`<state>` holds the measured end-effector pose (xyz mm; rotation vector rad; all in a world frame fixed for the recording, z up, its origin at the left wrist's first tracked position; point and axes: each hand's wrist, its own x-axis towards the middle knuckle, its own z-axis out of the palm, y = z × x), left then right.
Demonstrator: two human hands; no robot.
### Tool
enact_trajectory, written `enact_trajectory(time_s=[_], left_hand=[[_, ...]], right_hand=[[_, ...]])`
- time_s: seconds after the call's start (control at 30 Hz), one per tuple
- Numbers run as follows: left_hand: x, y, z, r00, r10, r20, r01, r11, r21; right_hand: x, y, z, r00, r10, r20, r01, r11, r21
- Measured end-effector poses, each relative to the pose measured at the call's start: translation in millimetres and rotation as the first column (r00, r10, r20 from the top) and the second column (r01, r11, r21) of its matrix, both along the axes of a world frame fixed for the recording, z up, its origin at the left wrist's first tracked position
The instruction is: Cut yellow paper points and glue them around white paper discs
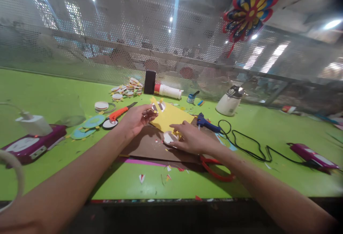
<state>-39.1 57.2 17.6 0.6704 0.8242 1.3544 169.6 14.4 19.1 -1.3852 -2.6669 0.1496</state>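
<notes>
My left hand [136, 118] pinches a small round paper piece [158, 106] with white and brown parts, held just above a yellow sheet [171, 118]. My right hand [191, 139] rests palm down on a brown card [146, 144], its fingers curled onto a white paper disc [169, 137] at the yellow sheet's near corner. A pink sheet [144, 162] sticks out under the brown card.
Orange-handled scissors [120, 112] and paper discs [92, 123] lie left on the green table [53, 94]. A blue glue gun [205, 122] and black cord [241, 144] lie right, red scissors [217, 171] near my right wrist. A glue bottle [168, 91], black box [150, 82], white kettle [229, 101] stand behind. Purple devices [32, 144] flank both sides.
</notes>
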Motion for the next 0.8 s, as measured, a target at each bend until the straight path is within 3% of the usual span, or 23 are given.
enact_trajectory(time_s=[0.17, 0.3, 0.37, 0.43, 0.5, 0.53, 0.67, 0.8], left_hand=[[-0.8, 0.9, -0.3, 0.999, 0.024, -0.034, -0.023, 0.999, 0.029], [-1.4, 0.9, 0.2, 0.999, 0.015, -0.043, -0.014, 0.999, 0.036], [-1.7, 0.1, 1.3, 0.999, 0.009, -0.044, -0.008, 0.999, 0.037], [-2.0, -0.5, 2.2, 0.999, 0.007, -0.040, -0.005, 0.999, 0.041], [-2.3, -0.5, 2.2, 0.999, 0.010, -0.033, -0.008, 0.999, 0.050], [-2.4, -0.4, 1.9, 1.000, 0.011, -0.029, -0.009, 0.998, 0.054], [-2.6, 0.5, 0.9, 1.000, 0.003, -0.026, -0.001, 0.999, 0.049], [-3.0, -0.5, 1.2, 0.999, -0.020, -0.044, 0.022, 0.999, 0.030]], right_hand=[[-4.5, -3.0, -6.0, 0.998, 0.033, -0.061, -0.032, 0.999, 0.020], [1.3, 3.6, 10.1, 0.940, -0.008, -0.340, -0.037, 0.992, -0.124], [7.5, 12.9, 19.6, 0.814, -0.113, -0.570, -0.084, 0.948, -0.308], [14.1, 23.5, 22.3, 0.581, -0.281, -0.764, -0.270, 0.819, -0.507], [19.3, 32.4, 16.9, 0.390, -0.501, -0.773, -0.418, 0.651, -0.633], [21.2, 35.6, 12.4, 0.352, -0.539, -0.765, -0.430, 0.634, -0.643], [25.0, 40.6, -3.3, 0.284, -0.566, -0.774, -0.420, 0.652, -0.631], [26.2, 40.8, -4.6, 0.303, -0.533, -0.790, -0.377, 0.694, -0.613]])
